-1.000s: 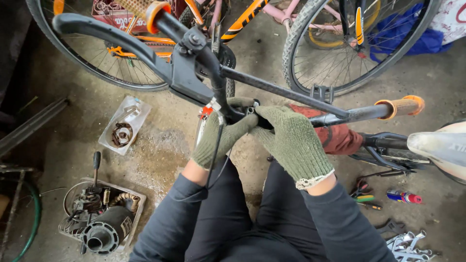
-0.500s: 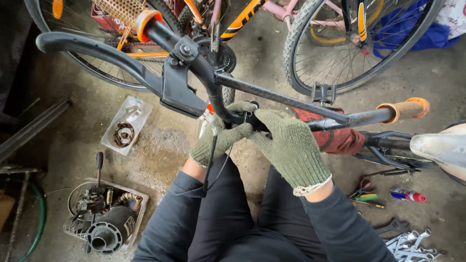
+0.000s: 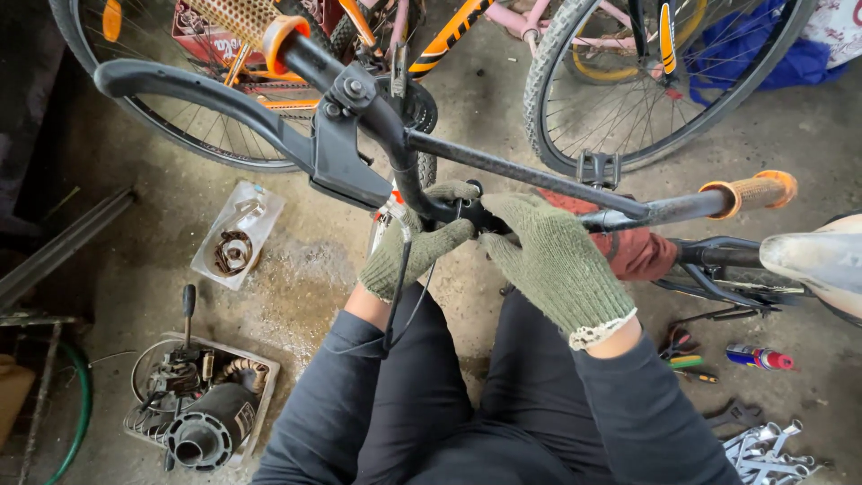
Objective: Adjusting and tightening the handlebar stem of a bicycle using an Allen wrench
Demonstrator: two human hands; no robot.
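Change: the handlebar [image 3: 539, 175] sits a little lower and further right in the view than half a second ago; both hands stay at its middle.
Left hand [image 3: 415, 244]: green knit glove, fingers curled around the bar's bend and a thin black cable [image 3: 396, 296] that hangs down toward the lap.
Right hand [image 3: 552, 256]: gloved, fingers closed on the bar just beside the left, touching it.
Handlebar: black, orange grips at both ends [image 3: 750, 191], crossing the view above the knees.
Edges: bicycle wheel [image 3: 664, 90] close behind the bar; saddle [image 3: 822, 260] at the right edge.
Open room: bare concrete floor [image 3: 296, 296] left of the knees, between a plastic bag of parts [image 3: 235, 238] and a tray with a motor [image 3: 202, 409]; wrenches [image 3: 768, 454] lie lower right.
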